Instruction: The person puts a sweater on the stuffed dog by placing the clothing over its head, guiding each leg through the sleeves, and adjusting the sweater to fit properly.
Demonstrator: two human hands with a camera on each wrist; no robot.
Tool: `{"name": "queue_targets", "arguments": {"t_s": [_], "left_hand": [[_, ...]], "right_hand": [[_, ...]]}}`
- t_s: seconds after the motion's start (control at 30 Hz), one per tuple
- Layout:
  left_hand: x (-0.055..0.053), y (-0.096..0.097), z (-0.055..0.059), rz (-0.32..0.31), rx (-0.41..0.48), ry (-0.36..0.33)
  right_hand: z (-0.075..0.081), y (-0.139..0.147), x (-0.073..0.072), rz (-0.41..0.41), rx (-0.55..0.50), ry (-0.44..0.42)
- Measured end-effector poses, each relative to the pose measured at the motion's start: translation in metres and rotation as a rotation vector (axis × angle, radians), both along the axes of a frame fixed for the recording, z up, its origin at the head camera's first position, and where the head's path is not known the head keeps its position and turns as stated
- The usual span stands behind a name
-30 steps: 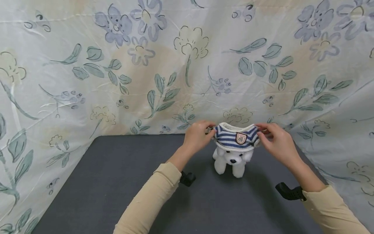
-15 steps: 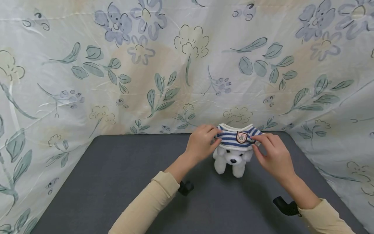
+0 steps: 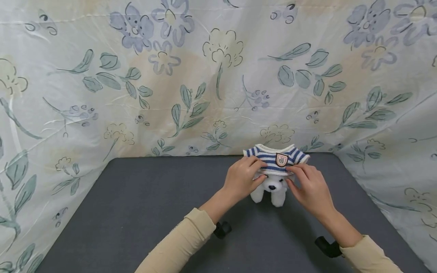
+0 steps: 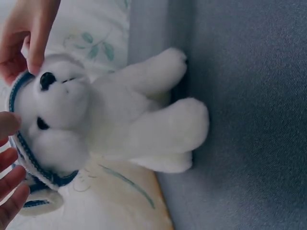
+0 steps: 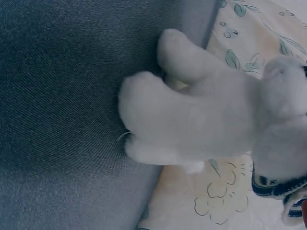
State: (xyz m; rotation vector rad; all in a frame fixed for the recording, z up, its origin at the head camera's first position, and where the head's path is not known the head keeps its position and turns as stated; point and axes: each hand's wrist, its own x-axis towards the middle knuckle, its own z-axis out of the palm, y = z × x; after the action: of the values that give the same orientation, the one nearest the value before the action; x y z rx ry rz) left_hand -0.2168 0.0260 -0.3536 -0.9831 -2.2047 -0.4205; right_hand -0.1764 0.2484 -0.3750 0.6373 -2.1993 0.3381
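Note:
A small knitted sweater [image 3: 273, 158], blue and white striped with a badge on its front, sits over the head of a white plush dog [image 3: 277, 197]. The dog stands upright on its legs, its nose and eyes showing below the white hem. My left hand [image 3: 240, 175] pinches the hem on the left, thumb below by the dog's eye and fingers on the knit. On the right side my right hand [image 3: 312, 187] holds the hem likewise, its thumb beside the dog's face. In the left wrist view the hem [image 4: 36, 165] circles the dog's head. Both short sleeves stick out sideways.
The dog stands near the back of a dark grey table [image 3: 153, 212]. Behind it and along the sides hangs a floral cloth [image 3: 191, 64]. A black wrist mount [image 3: 327, 247] juts from my right forearm, another mount [image 3: 222, 229] from my left.
Both hands have moved from the sweater's sleeves down and inward to its hem. The sleeves are now released and spread outward. The dog stays where it was.

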Motion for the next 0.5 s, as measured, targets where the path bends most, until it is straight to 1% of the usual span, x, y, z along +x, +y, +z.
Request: {"name": "queue_targets", "arguments": {"t_s": [0.27, 0.37, 0.5], "left_hand": [[-0.006, 0.006, -0.008, 0.063, 0.070, -0.068], [-0.006, 0.007, -0.010, 0.070, 0.077, -0.059], [-0.004, 0.007, -0.012, 0.052, 0.080, -0.036]], "right_hand": [[-0.005, -0.002, -0.004, -0.051, -0.009, 0.024], [-0.008, -0.003, -0.004, -0.047, -0.022, 0.049], [-0.012, -0.005, 0.000, -0.017, -0.057, 0.107]]}}
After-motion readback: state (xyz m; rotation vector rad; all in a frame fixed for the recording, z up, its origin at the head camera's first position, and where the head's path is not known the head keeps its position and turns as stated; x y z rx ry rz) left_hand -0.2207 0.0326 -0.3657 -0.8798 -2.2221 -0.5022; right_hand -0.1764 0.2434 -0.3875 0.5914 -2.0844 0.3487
